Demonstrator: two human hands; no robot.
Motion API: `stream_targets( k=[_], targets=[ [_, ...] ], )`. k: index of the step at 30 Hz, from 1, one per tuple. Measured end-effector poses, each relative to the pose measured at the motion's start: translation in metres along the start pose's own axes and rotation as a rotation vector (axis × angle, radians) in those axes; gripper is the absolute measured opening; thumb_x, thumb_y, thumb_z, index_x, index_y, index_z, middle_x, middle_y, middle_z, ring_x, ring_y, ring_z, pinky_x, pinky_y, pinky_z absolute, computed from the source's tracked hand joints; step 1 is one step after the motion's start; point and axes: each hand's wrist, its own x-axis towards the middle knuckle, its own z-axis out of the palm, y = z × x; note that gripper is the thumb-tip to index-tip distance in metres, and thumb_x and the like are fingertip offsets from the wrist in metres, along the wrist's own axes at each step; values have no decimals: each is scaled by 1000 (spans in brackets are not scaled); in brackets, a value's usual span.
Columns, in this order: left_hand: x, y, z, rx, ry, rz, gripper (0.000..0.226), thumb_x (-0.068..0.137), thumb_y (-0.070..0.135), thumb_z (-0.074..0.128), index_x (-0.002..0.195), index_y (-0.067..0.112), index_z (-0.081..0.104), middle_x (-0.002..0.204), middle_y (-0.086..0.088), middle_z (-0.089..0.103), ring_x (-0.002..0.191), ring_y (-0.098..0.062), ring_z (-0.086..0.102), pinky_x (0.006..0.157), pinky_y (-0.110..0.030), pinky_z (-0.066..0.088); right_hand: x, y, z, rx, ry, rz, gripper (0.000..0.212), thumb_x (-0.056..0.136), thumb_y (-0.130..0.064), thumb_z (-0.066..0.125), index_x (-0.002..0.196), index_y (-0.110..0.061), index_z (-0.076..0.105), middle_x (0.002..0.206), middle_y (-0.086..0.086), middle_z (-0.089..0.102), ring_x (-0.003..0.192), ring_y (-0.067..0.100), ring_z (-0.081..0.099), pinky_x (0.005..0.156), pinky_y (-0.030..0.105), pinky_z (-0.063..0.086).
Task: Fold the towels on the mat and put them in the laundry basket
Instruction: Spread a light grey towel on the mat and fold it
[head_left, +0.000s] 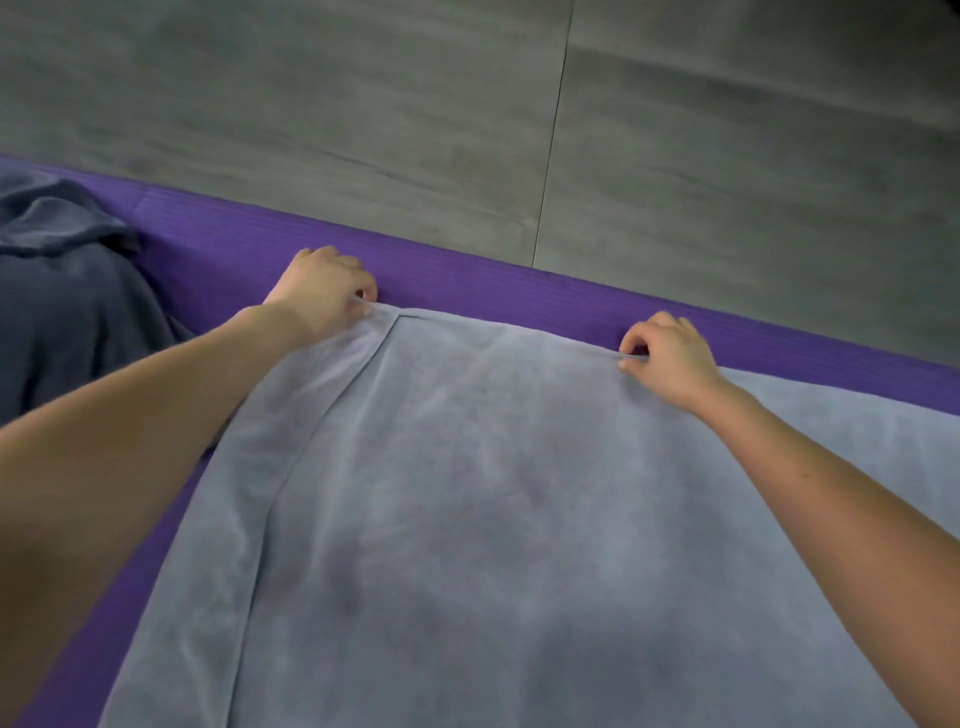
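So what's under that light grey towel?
A purple mat shows past the far and left edges of the towel, so the towel lies on it. A lower layer of the same towel sticks out at the left. Anything else beneath is covered.

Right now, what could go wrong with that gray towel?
The left hand and right hand only pinch the far edge of the light gray towel, so it could slip free. Its top layer sits in from the layer beneath on the left, so the fold may turn out crooked. That edge lies near the purple mat border and might slide onto the floor.
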Motion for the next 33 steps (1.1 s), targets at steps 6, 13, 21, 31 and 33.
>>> stream_targets(
  k=[6, 13, 21, 31, 33],
  targets=[
    [12, -19, -9, -306, -24, -186, 28, 98, 26, 45, 87, 7, 62, 92, -11, 61, 101, -33, 56, 94, -40, 36, 4, 10, -13, 83, 106, 78, 11, 88, -8, 50, 84, -19, 47, 91, 5, 66, 90, 31, 60, 76, 36, 40],
    [28, -1, 21, 21, 90, -334, 37, 101, 31, 33, 108, 11, 63, 111, -14, 65, 105, -35, 51, 93, -41, 27, 2, 8, -1, 161, 27, 18, 15, 87, -35, 63, 96, -23, 61, 75, -7, 57, 88, 20, 55, 90, 36, 34],
    [23, 15, 20, 62, 161, -464, 34, 93, 40, 48, 112, 12, 57, 116, -20, 51, 111, -38, 42, 104, -51, 20, 3, -10, 16, -210, 336, 96, 19, 89, -22, 57, 105, -14, 63, 106, 15, 61, 102, 35, 51, 87, 41, 29],
    [-140, 59, 0, -124, 150, -383, 35, 85, 40, 49, 73, 10, 59, 79, -12, 65, 69, -35, 62, 58, -32, 40, -75, -140, 51, -37, 521, -279, 10, 74, -25, 59, 72, -19, 67, 71, 0, 62, 66, 27, 57, 68, 35, 23],
    [-182, 73, 5, -90, -14, -407, 38, 88, 46, 47, 77, 11, 59, 82, -10, 67, 74, -33, 64, 57, -29, 35, -98, -173, 62, 31, 459, -337, 17, 76, -29, 54, 67, -21, 66, 67, -3, 61, 64, 26, 57, 66, 34, 22]
  ],
)
